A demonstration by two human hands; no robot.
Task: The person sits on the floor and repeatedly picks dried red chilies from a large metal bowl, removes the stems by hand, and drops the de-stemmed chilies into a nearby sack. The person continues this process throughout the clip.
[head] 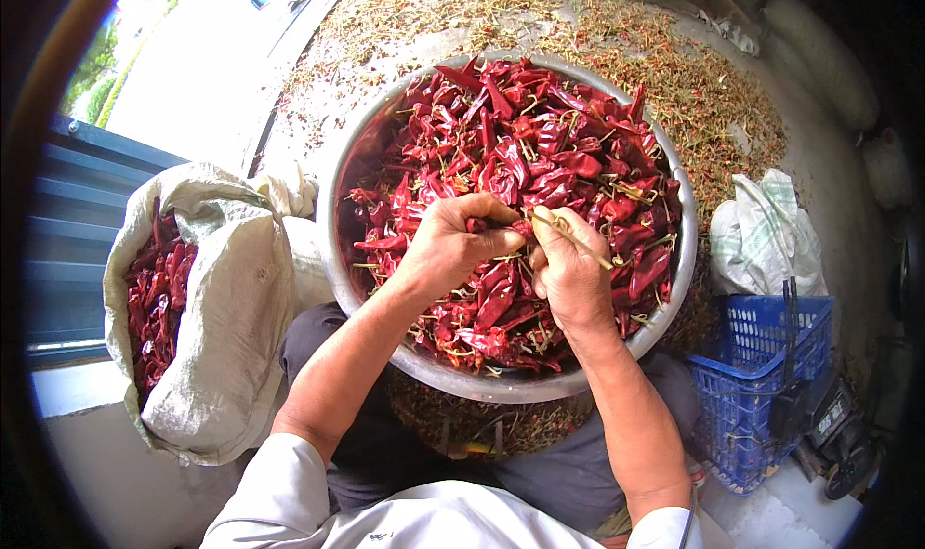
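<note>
Dried red chili peppers (498, 159), many with pale stems, fill a wide metal basin (498, 388) in front of me. Above the middle of the heap, my left hand (462, 235) grips a red chili pepper (520, 227) between thumb and forefinger. Close to its right, my right hand (574, 267) pinches a dry tan stem (578, 245) between thumb and fingers, near the end of that pepper. Whether stem and pepper are still joined cannot be told.
An open woven sack (217, 332) with red chilies stands at the left by a blue corrugated metal panel (72, 238). On the right are a blue plastic basket (766, 404) and a white sack (766, 238). Stem scraps (708, 101) litter the floor behind the basin.
</note>
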